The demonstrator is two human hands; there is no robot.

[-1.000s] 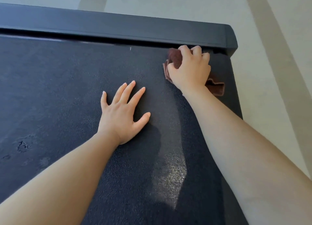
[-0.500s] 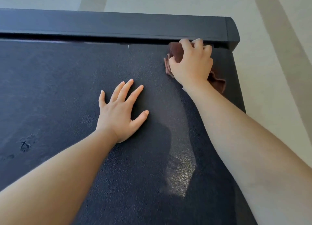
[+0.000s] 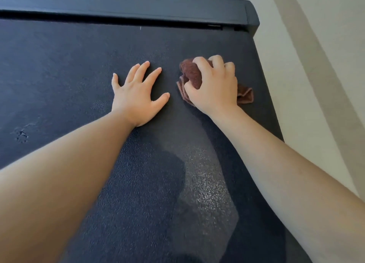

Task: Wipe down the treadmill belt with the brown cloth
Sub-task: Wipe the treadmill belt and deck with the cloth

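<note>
— While the left hand lies flat with fingers spread on the treadmill belt, what is the right hand doing?

— It is clenched around the bunched brown cloth, pressing it onto the belt near the right edge, short of the end bar.

— Any marks?

— A sheen near the right forearm, possibly damp.

An indoor exercise spot, home or gym unclear: a black treadmill belt stands on a pale smooth floor.
</note>
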